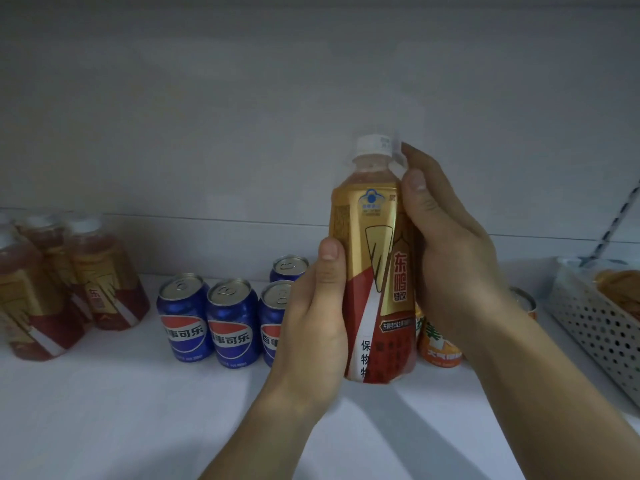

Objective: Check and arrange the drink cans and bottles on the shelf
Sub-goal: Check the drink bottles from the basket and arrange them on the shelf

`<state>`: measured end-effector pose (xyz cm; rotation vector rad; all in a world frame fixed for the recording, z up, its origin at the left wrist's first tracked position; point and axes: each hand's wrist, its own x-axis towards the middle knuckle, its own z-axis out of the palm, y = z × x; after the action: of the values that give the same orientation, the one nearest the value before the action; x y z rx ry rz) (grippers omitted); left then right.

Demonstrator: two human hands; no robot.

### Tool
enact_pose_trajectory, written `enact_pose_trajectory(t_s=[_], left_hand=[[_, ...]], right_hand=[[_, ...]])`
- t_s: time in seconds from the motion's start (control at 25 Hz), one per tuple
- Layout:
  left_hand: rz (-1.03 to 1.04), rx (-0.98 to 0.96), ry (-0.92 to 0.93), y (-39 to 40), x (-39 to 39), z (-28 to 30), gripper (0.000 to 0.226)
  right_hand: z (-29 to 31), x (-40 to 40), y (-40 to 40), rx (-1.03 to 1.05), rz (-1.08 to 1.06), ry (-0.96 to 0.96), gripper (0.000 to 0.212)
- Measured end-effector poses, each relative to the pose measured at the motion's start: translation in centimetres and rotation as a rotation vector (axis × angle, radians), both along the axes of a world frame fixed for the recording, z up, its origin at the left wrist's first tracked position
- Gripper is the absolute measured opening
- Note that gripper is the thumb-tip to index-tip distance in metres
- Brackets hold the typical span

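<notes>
I hold a gold-and-red drink bottle point(375, 258) with a white cap upright above the white shelf point(138, 410). My left hand point(315, 313) grips its lower left side, thumb on the label. My right hand point(446, 251) wraps its right side, fingers reaching up to the neck. Several blue cola cans point(232, 320) stand in a row behind my left hand, one more behind them. Three matching gold-and-red bottles point(104, 271) stand at the far left. An orange can point(438, 344) is partly hidden behind the bottle and my right hand.
A perforated white metal basket point(595, 327) with orange-brown packets sits at the right edge. Another can top point(524, 299) peeks out behind my right wrist. The white back wall rises behind the shelf, and a slotted shelf rail point(616, 223) runs at the upper right.
</notes>
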<state>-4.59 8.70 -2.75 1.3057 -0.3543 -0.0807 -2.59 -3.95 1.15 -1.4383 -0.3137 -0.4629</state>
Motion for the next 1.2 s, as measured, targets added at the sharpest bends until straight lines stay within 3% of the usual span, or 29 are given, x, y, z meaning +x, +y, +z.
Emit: enact_pose_trajectory(t_s=[0.16, 0.32, 0.44, 0.64, 0.92, 1.2], left_hand=[[0.012, -0.058, 0.095, 0.1, 0.2, -0.3, 0.063], [-0.098, -0.103, 0.188, 0.3, -0.2, 0.3, 0.051], [-0.149, -0.057, 0.156, 0.4, -0.3, 0.8, 0.056], [-0.077, -0.108, 0.205, 0.6, 0.0, 0.5, 0.051], [-0.116, -0.087, 0.312, 1.0, -0.1, 0.7, 0.054], [-0.136, 0.015, 0.251, 1.2, -0.4, 1.1, 0.062]], right_hand=[[-0.1, -0.2, 0.1, 0.012, 0.011, 0.021, 0.048], [0.5, -0.6, -0.5, 0.148, 0.219, 0.144, 0.046], [0.2, -0.7, -0.6, 0.162, 0.131, 0.125, 0.041], [-0.2, -0.5, -0.7, 0.154, 0.150, 0.197, 0.066], [-0.7, -0.2, -1.3, 0.141, 0.153, 0.186, 0.052], [-0.5, -0.7, -0.8, 0.123, 0.075, 0.119, 0.049]])
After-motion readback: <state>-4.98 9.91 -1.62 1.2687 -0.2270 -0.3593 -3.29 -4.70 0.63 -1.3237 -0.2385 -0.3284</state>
